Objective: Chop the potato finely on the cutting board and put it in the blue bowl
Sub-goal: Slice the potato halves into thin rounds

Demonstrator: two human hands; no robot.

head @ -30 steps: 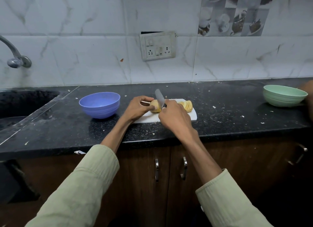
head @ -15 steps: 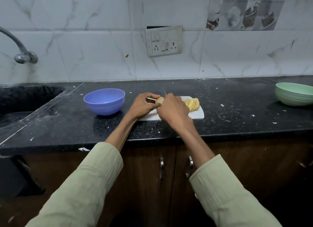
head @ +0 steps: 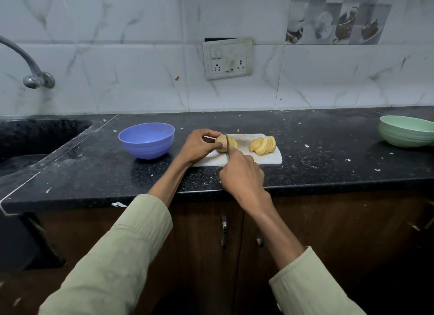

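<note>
Black speckled counter (head: 94,173) runs across the kitchen, with brown cabinet doors (head: 202,244) below it and marble-look wall tiles behind.

Nearest, two arms in pale green sleeves (head: 131,249) reach forward. The right hand (head: 242,173) is curled round the knife (head: 227,148), whose handle is hidden in the fist; the thin blade stands edge-down in the potato (head: 223,143). Half a second ago this hand covered the potato and most of the blade; now it has drawn back toward the counter's front edge, and the blade and the cut face show.

At ten o'clock from that hand, the left hand (head: 199,145) grips the uncut part of the potato, fingers arched over the top and the thumb at the near side, just beside the blade. It holds the same place as before.

Both hands work over the white cutting board (head: 270,158). At three o'clock from the potato, apart from it on the board, lies a fanned row of slices (head: 263,145), unchanged in its lean.

At nine o'clock from the board stands the blue bowl (head: 146,140), near it but not touching; no potato shows in it. At the far right edge sits a green bowl (head: 406,131), as earlier.

Farther back, a socket plate (head: 227,58) hangs on the wall at twelve o'clock; a tap (head: 32,75) and dark sink (head: 35,136) lie at far left.
</note>
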